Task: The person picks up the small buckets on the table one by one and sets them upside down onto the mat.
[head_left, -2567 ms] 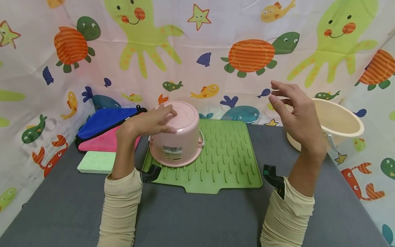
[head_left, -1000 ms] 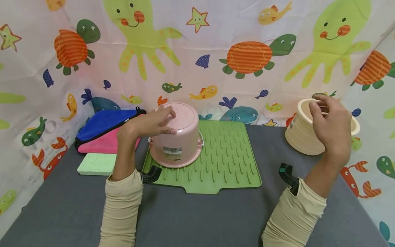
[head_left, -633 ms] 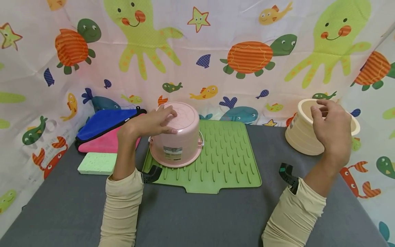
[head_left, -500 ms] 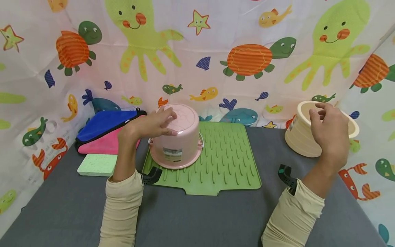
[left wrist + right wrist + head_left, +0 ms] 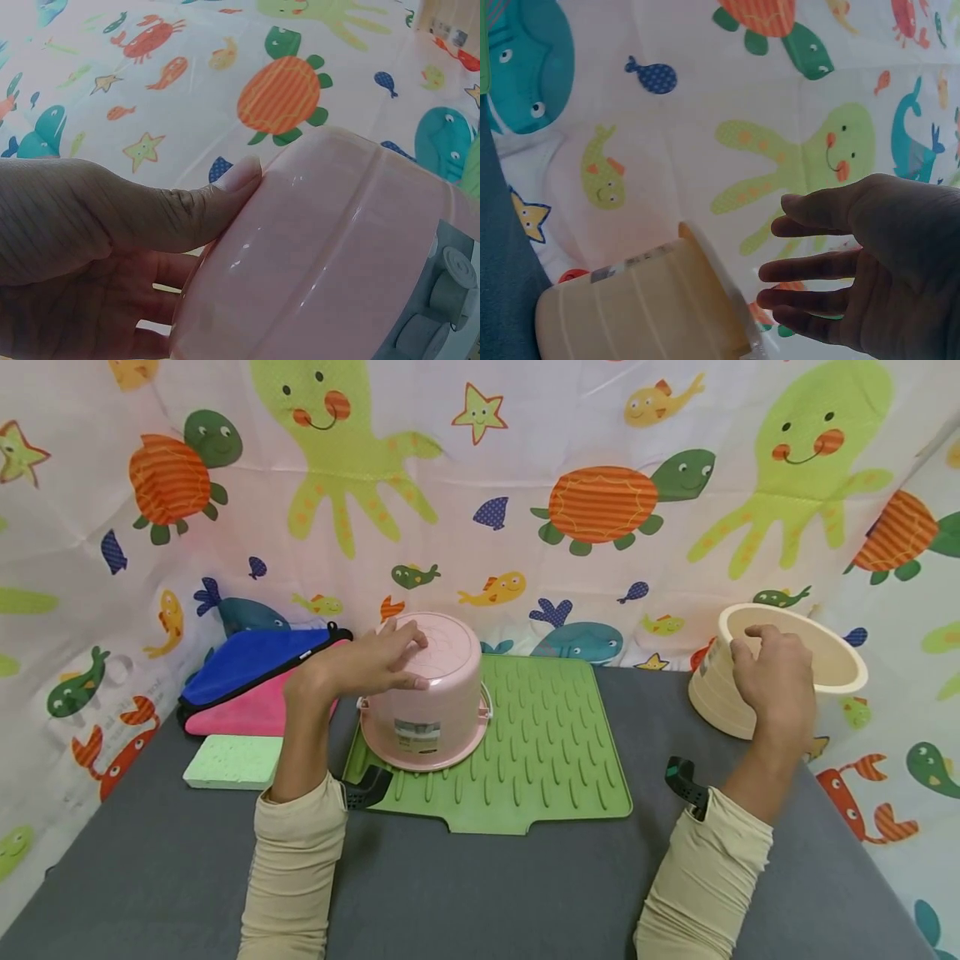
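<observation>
Sea-print curtain [image 5: 450, 460]: behind my bench [image 5: 570, 893].
Left hand [image 5: 356, 664]: I'm gripping the upturned pink bucket [image 5: 442, 706].
Right hand [image 5: 778, 685]: drifting leftward now, fingers loose, cream bucket [image 5: 718, 692] ungripped.

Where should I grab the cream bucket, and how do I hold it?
I'd take the cream bucket by its rim, coming down from above on the near side, by the right hand. The mouth faces up and is open, so fingers could likely go inside with the thumb outside, and the protruding lip should help stop slipping.
</observation>
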Available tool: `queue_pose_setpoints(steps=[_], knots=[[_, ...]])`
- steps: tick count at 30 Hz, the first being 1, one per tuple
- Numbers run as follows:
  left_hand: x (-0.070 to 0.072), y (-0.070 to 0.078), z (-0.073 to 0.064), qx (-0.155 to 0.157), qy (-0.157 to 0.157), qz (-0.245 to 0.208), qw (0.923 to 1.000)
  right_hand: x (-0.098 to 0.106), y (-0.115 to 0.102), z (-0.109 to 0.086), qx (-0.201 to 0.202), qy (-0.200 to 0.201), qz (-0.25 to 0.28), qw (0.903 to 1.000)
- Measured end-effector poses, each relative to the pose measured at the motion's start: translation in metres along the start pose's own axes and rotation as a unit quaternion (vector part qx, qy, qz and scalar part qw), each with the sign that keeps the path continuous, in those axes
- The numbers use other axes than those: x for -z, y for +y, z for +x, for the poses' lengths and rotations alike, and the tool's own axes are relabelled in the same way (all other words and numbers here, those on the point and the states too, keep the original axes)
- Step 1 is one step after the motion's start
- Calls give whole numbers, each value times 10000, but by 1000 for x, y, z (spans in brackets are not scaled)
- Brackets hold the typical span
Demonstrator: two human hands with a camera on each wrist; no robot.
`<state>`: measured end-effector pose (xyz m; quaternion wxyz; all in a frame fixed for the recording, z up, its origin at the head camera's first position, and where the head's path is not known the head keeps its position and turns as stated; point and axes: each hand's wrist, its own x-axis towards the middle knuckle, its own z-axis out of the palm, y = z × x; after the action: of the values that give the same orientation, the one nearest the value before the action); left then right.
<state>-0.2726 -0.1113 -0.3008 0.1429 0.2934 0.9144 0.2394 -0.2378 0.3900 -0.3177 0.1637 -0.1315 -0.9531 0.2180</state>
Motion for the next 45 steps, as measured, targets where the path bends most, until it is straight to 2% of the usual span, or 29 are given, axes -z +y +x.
queue_pose_setpoints(steps=[11,23,29,39,45], knots=[[-2,0,4,-36,59,191,9998,-11,9,5,-362,-118,4,9993],[-2,-3,1,32,49,104,9999,-28,10,15,-131,-159,-539,9983],[-4,-4,1,33,75,72,9999,-28,14,18,-70,-77,-644,9979],[-2,-1,1,-79,84,32,9999,-34,14,19,-277,203,-363,9988],[-1,-1,2,-6,91,83,9999,-35,14,18,-255,401,-175,9987]])
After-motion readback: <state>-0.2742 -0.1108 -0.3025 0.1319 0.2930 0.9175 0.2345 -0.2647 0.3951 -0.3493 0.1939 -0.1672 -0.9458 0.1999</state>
